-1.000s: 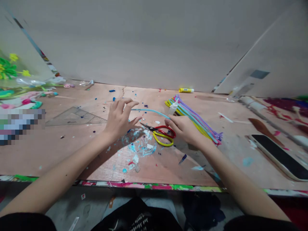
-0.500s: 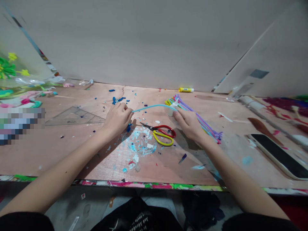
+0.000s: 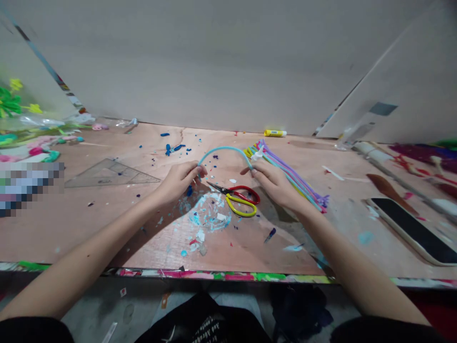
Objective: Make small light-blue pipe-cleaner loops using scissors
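A light blue pipe cleaner arches upward between my two hands. My left hand pinches its left end between thumb and fingers. The other end is gripped by my right hand, beside a bundle of purple, pink, blue and yellow pipe cleaners. A white nozzle-topped bottle stands just behind my right hand, mostly hidden by it. Below the arch lie scissors with one red and one yellow handle, their blades pointing left.
A clear set square lies left of my left hand. At the back is a yellow glue stick. A phone and a brown wooden tool lie at the right. Blue and white scraps litter the middle.
The pipe cleaner has gone from a shallow curve to a higher, rounder arch. My left hand has turned and shifted slightly right; my right hand has come slightly down and left.
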A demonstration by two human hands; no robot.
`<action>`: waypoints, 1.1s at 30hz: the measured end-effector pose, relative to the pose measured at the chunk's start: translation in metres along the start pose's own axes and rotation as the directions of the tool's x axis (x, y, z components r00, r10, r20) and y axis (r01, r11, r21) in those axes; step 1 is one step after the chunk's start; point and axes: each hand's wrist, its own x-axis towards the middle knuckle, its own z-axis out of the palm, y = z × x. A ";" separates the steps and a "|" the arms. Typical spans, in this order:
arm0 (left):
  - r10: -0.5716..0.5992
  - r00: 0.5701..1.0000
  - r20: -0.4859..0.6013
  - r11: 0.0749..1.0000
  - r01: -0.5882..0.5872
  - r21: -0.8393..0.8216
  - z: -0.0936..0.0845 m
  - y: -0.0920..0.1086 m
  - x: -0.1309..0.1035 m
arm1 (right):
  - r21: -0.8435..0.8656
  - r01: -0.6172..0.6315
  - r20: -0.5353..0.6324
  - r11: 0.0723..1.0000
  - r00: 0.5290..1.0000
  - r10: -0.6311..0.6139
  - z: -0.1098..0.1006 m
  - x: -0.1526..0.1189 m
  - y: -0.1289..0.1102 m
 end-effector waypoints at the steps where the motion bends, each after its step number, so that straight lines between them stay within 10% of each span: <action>1: -0.036 0.999 0.025 0.994 0.039 -0.107 0.002 0.003 -0.001 | 0.038 0.003 0.016 0.999 1.000 -0.003 0.001 0.000 -0.001; 10: -0.099 0.980 0.172 0.876 0.168 -0.452 0.024 0.011 -0.008 | 0.470 -0.320 0.239 0.823 0.943 0.230 0.022 -0.006 -0.015; 24: -0.250 0.931 0.265 0.612 0.364 -0.703 0.050 0.003 -0.015 | 0.671 -0.333 0.263 0.662 0.942 0.207 0.043 -0.009 -0.019; 33: -0.278 0.947 0.163 0.718 0.318 -0.619 0.052 -0.004 -0.014 | 0.702 -0.339 0.278 0.626 0.940 0.198 0.047 -0.009 -0.015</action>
